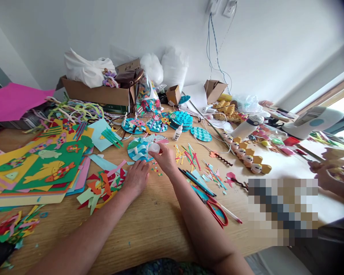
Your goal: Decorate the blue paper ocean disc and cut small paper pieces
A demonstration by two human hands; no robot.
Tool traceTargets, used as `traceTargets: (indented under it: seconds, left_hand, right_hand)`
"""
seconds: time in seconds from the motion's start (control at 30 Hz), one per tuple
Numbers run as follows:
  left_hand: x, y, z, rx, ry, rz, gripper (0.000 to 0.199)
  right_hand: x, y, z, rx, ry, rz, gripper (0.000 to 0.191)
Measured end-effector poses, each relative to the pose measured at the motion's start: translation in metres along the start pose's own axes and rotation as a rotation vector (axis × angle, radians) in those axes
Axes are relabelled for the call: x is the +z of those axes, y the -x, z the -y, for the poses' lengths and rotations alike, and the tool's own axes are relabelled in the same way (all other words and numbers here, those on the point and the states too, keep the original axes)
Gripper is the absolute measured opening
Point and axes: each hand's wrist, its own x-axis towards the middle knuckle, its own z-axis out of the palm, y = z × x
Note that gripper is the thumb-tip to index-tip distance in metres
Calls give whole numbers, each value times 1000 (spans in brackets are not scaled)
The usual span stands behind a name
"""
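A round blue paper disc (132, 144) with wavy white and light-blue strips and a green piece lies in front of me. My right hand (165, 157) pinches a small round white roll, perhaps tape (154, 148), over the disc's right part. My left hand (137, 176) rests palm down at the disc's near edge, fingers stretched out and holding nothing. A white glue bottle (177, 133) stands beyond my right hand. Tiny coloured paper bits (155, 169) lie between my hands. Cut paper scraps (104, 187) are heaped beside my left hand.
Paper fish on coloured sheets (50, 168) cover the left side. Red-handled scissors (218, 214) and pens (197, 183) lie right of my right forearm. Several blue discs (182, 120) are stacked behind. At far right, another person's hand (332, 175) works near a white glue gun-like device (312, 122).
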Motion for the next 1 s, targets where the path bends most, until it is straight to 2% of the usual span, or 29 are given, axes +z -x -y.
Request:
traceTargets:
  seconds: [0.33, 1.0]
  left_hand:
    - [1, 1, 1, 9, -3, -4, 35]
    - [-8, 1, -2, 15, -3, 33, 31]
  right_hand:
    - [1, 0, 1, 6, -28, 9, 20]
    - [3, 0, 1, 4, -15, -28, 15]
